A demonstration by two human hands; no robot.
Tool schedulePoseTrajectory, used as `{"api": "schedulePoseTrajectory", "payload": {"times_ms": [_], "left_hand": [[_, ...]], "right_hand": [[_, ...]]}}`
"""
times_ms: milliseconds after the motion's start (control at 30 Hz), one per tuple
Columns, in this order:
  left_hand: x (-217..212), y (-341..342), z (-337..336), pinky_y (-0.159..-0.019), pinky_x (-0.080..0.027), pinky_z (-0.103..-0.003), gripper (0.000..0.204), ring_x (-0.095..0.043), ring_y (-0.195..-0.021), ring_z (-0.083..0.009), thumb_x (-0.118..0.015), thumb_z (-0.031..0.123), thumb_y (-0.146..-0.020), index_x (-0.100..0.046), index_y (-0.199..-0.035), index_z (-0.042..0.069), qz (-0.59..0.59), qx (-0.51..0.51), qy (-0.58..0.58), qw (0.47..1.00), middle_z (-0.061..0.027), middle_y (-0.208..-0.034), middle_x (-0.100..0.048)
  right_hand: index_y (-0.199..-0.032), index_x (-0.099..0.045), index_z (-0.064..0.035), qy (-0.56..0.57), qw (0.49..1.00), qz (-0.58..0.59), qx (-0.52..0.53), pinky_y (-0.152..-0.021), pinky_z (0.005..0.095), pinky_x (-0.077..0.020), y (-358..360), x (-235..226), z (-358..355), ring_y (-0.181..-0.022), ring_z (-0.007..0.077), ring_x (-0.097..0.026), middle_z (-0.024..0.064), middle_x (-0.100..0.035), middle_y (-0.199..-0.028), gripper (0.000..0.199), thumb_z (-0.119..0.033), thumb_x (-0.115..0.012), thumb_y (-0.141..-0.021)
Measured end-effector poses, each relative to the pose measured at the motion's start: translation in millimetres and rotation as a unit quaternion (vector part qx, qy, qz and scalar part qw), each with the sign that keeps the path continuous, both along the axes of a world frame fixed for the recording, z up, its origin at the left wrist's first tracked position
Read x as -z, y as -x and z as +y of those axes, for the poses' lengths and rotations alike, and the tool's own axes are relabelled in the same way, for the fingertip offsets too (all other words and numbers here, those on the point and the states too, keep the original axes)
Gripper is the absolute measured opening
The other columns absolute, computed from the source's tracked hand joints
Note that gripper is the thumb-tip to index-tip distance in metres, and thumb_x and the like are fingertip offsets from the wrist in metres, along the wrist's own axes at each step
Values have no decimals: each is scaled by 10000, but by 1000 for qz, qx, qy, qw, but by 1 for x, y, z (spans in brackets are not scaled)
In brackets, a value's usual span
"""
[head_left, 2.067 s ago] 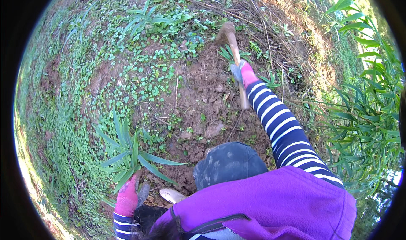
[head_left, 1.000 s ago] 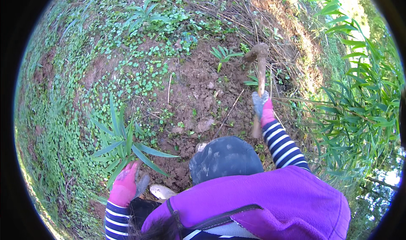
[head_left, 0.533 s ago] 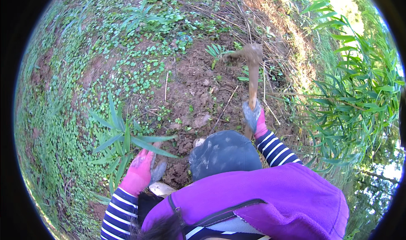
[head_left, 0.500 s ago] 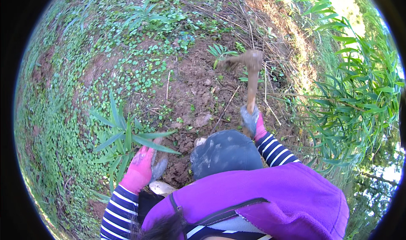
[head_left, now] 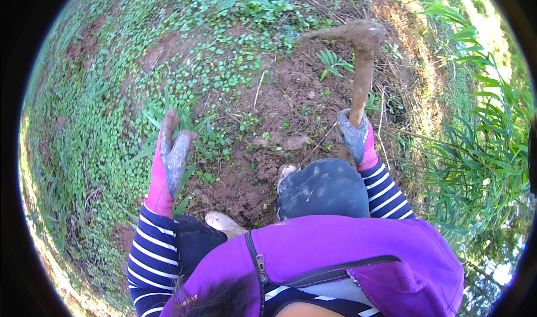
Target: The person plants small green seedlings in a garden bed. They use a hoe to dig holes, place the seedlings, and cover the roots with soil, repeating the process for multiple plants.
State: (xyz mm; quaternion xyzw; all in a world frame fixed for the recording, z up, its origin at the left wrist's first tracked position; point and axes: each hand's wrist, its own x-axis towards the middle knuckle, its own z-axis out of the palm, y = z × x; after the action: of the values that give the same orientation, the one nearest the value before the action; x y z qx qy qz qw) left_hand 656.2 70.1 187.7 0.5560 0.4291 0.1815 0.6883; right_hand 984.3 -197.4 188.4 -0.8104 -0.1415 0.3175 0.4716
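Hoe (head_left: 361, 65), mud-caked. Wooden handle runs from my right hand (head_left: 353, 141) up and away to the head, which sits raised over the bare dug soil (head_left: 279, 116), blade pointing toward my left. The head is thickly clotted with reddish earth; the handle is smeared with it too.

My right hand, in a grey-palmed glove with a pink cuff, is wrapped closed around the low part of the handle. It is a one-handed hold, with most of the handle beyond my fist.

Handling judgement: stiff tool, top-heavy with that clod of soil on the head, so it likely pulls forward when held this low. The muddy wood may be slick under the glove. A second hold higher up the shaft would steady it. Nothing fragile about it.

My left hand (head_left: 170, 157), same kind of glove, fingers extended and loosely open, holding nothing. It hovers at the long-bladed green plant (head_left: 168, 121) at the edge of the dug patch; I cannot tell whether it touches the leaves.

Around: low clover-like ground cover (head_left: 95, 127) to my left, tall grassy stems (head_left: 481, 149) to my right, my dark knee (head_left: 324, 188) and pale shoe (head_left: 224, 223) below, purple jacket (head_left: 347, 261) nearest the lens.
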Motion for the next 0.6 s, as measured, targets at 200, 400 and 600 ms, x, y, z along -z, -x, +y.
{"api": "schedulePoseTrajectory", "payload": {"times_ms": [200,400,600], "left_hand": [[-10,12,0,-997,-452,-369,632,-574,-1174,-229,-519,218,-1014,-223,-1560,97,23,35,-7,999,-153,-1548,-332],[-20,19,2,-1002,-448,-363,639,-570,-1180,-235,-534,241,-1013,-235,-1549,65,9,22,-15,1000,-164,-1522,-363],[-41,20,14,-973,-459,-346,567,-591,-1135,-210,-518,253,-1023,-309,-1521,82,-31,-70,-46,996,-130,-1428,-463]], "right_hand": [[-930,-648,-61,114,968,-108,-193,-620,368,-482,6,19,6,-650,192,-591,76,-628,-731,268,-317,-710,-878],[-995,-633,-63,185,914,-33,-360,-660,397,-490,5,53,7,-723,222,-623,77,-637,-764,321,-356,-675,-870],[-1057,-547,-65,264,862,71,-426,-397,276,-402,-1,16,101,-482,95,-486,-21,-508,-682,281,-303,-599,-916]]}}
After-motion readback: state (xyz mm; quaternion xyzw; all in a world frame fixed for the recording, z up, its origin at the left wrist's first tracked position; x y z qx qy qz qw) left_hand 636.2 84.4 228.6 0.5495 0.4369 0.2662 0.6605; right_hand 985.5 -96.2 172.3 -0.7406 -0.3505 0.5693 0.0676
